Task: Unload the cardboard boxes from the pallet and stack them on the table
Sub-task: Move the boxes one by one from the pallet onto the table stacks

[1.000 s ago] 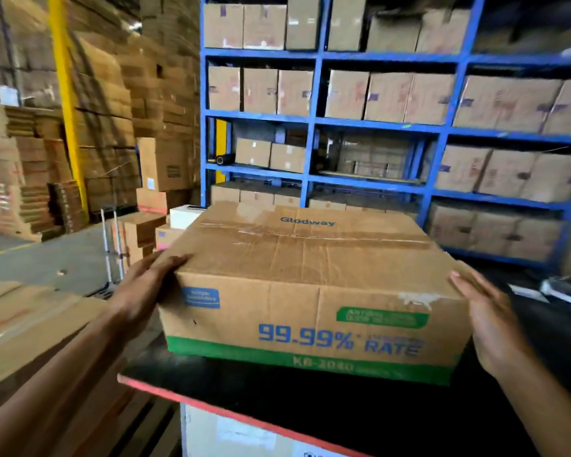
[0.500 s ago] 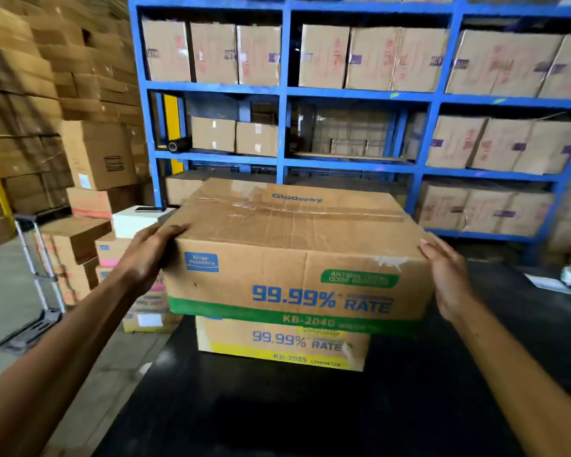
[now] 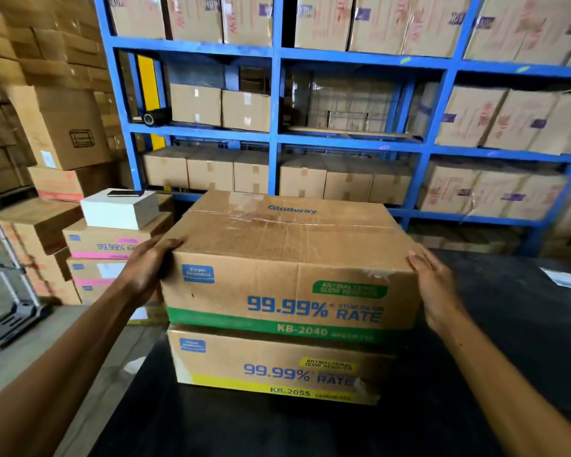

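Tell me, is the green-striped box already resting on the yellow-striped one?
Touching. In the head view the green-striped box sits with its bottom edge flat along the top of the yellow-striped box, no gap showing. The left hand and right hand flank its sides.

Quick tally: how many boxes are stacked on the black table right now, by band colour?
Green-band box: 1, on top, between left hand and right hand
Yellow-band box: 1, underneath, on the table
Total: 2
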{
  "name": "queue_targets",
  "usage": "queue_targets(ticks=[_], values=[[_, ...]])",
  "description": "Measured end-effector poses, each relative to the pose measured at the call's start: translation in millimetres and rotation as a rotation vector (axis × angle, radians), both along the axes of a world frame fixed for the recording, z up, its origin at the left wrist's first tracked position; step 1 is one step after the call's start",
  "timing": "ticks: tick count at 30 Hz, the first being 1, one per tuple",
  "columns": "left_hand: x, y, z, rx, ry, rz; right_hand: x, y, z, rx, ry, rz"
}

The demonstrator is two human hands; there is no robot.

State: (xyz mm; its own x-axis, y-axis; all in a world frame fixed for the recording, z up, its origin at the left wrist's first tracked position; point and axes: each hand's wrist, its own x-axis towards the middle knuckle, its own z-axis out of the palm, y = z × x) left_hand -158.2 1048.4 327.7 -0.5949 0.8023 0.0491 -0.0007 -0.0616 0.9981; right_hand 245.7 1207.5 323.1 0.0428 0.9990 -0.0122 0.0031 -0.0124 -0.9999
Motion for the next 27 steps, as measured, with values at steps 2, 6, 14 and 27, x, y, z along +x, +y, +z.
queue_targets(ticks=[2, 6, 14, 27], values=[[-0.1, 2.6, -8.9, -0.007, -0.007, 0.018, -2.8, 1.7, -10.4, -0.012, -0.002, -0.004], [-1.6, 2.6, -25.7, 0.002, -0.021, 0.037, -2.3, -3.1, -25.0, -0.009, -0.007, -0.002], [-0.3, 0.8, -23.4, -0.007, 0.004, 0.043, -2.7, -14.9, -14.4, 0.017, -0.044, 0.019], [23.3, -20.9, -88.2, -0.139, -0.27, 0.072, 0.3, -30.6, -99.8, -0.239, 0.168, 0.158]])
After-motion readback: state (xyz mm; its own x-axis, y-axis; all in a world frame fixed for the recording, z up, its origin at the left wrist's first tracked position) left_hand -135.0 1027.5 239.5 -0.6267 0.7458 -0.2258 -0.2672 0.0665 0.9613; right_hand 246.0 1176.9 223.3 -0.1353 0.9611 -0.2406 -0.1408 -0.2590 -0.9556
